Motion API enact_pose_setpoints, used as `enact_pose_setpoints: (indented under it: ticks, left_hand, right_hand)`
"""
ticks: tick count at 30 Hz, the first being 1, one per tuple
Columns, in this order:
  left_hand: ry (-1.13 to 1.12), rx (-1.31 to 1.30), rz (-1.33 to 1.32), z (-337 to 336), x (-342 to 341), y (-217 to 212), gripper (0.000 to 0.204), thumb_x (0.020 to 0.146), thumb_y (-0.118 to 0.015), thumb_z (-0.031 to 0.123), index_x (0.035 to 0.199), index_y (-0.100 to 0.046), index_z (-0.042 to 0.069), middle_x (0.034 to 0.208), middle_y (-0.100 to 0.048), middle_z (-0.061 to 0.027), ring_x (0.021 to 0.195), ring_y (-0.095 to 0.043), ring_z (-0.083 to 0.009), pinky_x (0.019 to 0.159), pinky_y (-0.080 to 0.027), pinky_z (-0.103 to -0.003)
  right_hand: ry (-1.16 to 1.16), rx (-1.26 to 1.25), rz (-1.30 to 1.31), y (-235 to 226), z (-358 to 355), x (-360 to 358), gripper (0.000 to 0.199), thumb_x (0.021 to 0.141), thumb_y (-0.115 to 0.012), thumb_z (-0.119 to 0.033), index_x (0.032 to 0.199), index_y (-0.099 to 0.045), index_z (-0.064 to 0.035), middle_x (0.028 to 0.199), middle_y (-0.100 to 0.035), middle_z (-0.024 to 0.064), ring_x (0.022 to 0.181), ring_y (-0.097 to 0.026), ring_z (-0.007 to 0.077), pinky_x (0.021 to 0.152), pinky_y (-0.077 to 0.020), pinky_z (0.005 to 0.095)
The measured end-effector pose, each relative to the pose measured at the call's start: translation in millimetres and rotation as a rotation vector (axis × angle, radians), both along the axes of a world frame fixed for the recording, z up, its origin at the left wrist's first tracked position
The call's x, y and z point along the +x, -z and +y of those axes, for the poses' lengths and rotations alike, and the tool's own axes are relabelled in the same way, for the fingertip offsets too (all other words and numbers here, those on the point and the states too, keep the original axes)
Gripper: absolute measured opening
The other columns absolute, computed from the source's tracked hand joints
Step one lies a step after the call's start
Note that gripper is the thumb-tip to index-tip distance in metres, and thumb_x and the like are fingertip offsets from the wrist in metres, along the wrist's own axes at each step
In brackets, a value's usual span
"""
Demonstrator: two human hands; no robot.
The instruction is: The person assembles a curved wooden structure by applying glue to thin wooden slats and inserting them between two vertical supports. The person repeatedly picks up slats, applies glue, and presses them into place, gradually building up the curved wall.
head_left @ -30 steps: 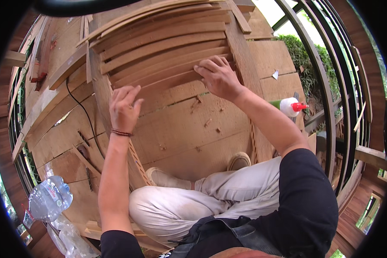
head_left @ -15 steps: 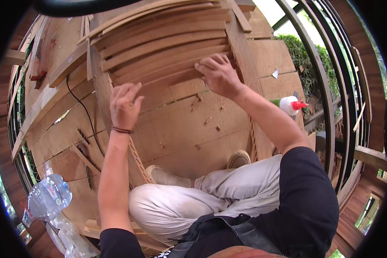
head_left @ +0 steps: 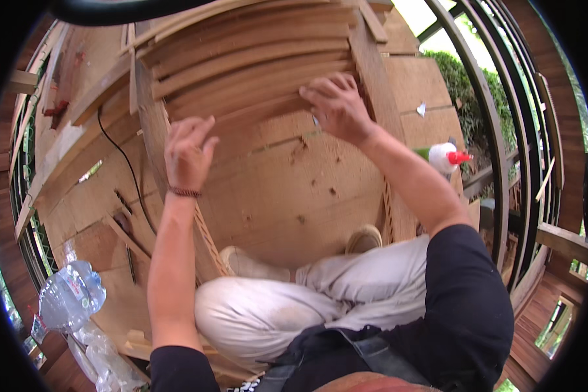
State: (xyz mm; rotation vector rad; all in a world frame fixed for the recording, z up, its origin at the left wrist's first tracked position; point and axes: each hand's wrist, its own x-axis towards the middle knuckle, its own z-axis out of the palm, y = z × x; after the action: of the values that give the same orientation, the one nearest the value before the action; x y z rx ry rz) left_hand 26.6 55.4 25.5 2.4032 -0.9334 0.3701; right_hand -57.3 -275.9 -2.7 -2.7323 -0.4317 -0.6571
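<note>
A wooden frame with slats lies in front of me, its left side rail [head_left: 152,134] and right side rail [head_left: 380,108] running away from my knees. Slanted slots line the inner edges of both rails near me. Several slats [head_left: 255,62] span the far part. At the left end of the nearest slat [head_left: 258,114], my left hand [head_left: 188,147] has its fingers bent over the rail and its thumb apart. My right hand [head_left: 338,108] curls its fingers over that slat's right end. The slat is slightly blurred, and the fingertips' contact is partly hidden.
A white glue bottle with a red tip [head_left: 443,157] is right of the frame. On the left are a black cable [head_left: 127,160], a large clear plastic bottle [head_left: 72,297] and loose wooden strips [head_left: 127,238]. Wood chips dot the plank floor [head_left: 287,189]. Dark railings [head_left: 487,111] stand at right.
Both hands remain at the ends of the nearest slat, with only slight shifts of the fingers. The whole view has moved a little.
</note>
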Motion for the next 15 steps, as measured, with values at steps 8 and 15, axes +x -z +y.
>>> enact_pose_setpoints:
  ticks: [8,15]
  left_hand:
    - [0.019,0.023,-0.005,3,-2,-2,0.047,0.067,-0.085,0.001,0.112,-0.077,0.009,0.105,-0.07,-0.0083,0.102,-0.063,-0.0294,0.091,-0.052,-0.04]
    - [0.026,0.013,-0.028,0,5,-4,0.045,0.068,-0.085,0.002,0.112,-0.077,0.009,0.106,-0.07,-0.0077,0.102,-0.064,-0.0286,0.09,-0.052,-0.04]
  right_hand:
    - [-0.013,-0.05,-0.11,-2,-1,1,0.046,0.071,-0.083,-0.011,0.117,-0.072,-0.0114,0.114,-0.064,0.0024,0.111,-0.058,0.0252,0.097,-0.0439,0.0418]
    - [-0.003,-0.048,-0.089,-7,-5,9,0.046,0.072,-0.08,-0.008,0.118,-0.072,-0.012,0.115,-0.063,0.0025,0.111,-0.058,0.0251,0.099,-0.0432,0.0425]
